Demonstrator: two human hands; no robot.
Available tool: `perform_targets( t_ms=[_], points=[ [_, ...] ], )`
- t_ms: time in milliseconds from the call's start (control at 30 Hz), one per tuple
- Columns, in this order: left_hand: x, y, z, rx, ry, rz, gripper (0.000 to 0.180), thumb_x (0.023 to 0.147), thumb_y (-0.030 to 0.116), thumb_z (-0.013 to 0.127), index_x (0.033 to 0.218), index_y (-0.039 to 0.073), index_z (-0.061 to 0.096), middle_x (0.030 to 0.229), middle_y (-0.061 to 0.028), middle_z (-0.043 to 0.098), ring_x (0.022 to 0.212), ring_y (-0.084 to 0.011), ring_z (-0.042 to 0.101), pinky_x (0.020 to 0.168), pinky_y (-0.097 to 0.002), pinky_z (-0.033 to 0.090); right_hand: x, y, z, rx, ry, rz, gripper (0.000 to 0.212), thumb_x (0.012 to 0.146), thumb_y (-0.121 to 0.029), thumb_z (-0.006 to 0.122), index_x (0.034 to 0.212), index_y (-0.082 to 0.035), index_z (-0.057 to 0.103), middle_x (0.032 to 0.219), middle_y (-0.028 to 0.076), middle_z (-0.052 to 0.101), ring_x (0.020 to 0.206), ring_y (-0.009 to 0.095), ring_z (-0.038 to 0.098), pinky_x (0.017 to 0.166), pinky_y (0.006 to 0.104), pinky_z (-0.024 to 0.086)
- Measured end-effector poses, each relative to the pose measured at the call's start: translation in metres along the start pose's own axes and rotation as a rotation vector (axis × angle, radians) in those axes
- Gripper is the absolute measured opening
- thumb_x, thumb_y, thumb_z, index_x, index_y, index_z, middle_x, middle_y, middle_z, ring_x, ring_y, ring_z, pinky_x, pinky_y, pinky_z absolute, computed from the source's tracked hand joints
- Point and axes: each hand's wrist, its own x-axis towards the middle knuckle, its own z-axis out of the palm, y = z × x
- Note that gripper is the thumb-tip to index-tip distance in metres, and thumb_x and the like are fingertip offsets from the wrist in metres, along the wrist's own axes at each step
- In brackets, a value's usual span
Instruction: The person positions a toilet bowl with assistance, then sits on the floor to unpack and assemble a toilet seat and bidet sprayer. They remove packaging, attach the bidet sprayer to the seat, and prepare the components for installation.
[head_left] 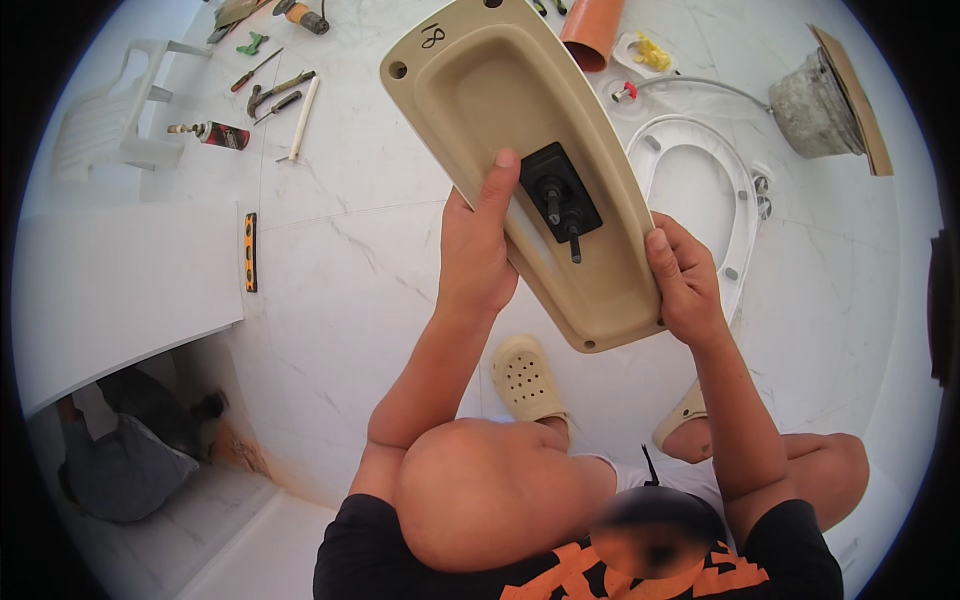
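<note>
I hold a toilet tank lid up in front of me with both hands, its beige hollow underside facing me. Inside the hollow sits a black flush-button plate with two dark rods sticking out. My left hand grips the lid's left edge, thumb over the rim and lying beside the black plate. My right hand clasps the lower right edge, with the thumb on the near side and the other fingers partly hidden behind. Behind the lid, to the right, a white toilet seat lies on the floor, partly covered by it.
A hammer, a screwdriver, a spray can and a level lie at left. An orange pipe, a hose and a bucket are far right. A partly hidden person is lower left.
</note>
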Motion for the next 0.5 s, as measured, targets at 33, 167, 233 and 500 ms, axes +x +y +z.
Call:
perform_targets(
  t_ms=[33, 167, 233, 500],
  points=[
    [0.0005, -0.0005, -0.0005, 0.025, 0.021, 0.000, 0.051, 0.102, 0.029, 0.067, 0.138, -0.003, 0.051, 0.129, -0.0108, 0.061, 0.117, -0.0173, 0.060, 0.098, -0.0330, 0.052, -0.0006, 0.0006, 0.0018, -0.007, 0.001, 0.005, 0.047, 0.111, -0.037, 0.050, 0.131, 0.004, 0.062, 0.105, 0.004, 0.070, 0.096, 0.007, 0.061, 0.086, 0.0234, 0.049],
    [0.0019, -0.0025, -0.0036, 0.063, 0.080, -0.019, 0.048, 0.098, 0.027, 0.073, 0.131, -0.004, 0.057, 0.121, -0.0106, 0.065, 0.111, -0.0168, 0.063, 0.096, -0.0316, 0.052, -0.0006, 0.0018, 0.0068, -0.014, 0.008, 0.021, 0.047, 0.111, -0.037, 0.050, 0.129, 0.005, 0.062, 0.104, 0.004, 0.070, 0.095, 0.007, 0.061, 0.086, 0.0232, 0.049],
    [0.0025, -0.0031, -0.0056, 0.061, 0.075, -0.031, 0.046, 0.097, 0.024, 0.072, 0.130, -0.004, 0.057, 0.121, -0.0108, 0.065, 0.111, -0.0171, 0.062, 0.095, -0.0325, 0.052, -0.0004, 0.0024, 0.0071, -0.021, 0.009, 0.036, 0.047, 0.111, -0.037, 0.050, 0.129, 0.005, 0.062, 0.104, 0.004, 0.070, 0.095, 0.007, 0.060, 0.085, 0.0233, 0.049],
    [0.0022, -0.0060, -0.0100, 0.047, 0.088, -0.086, 0.039, 0.094, 0.014, 0.069, 0.126, -0.003, 0.058, 0.119, -0.0115, 0.064, 0.110, -0.0183, 0.062, 0.094, -0.0357, 0.053, -0.0005, 0.0097, 0.0053, -0.008, 0.021, 0.062, 0.045, 0.112, -0.036, 0.048, 0.127, 0.003, 0.065, 0.101, 0.002, 0.069, 0.093, 0.006, 0.058, 0.084, 0.0236, 0.048]
  ],
)
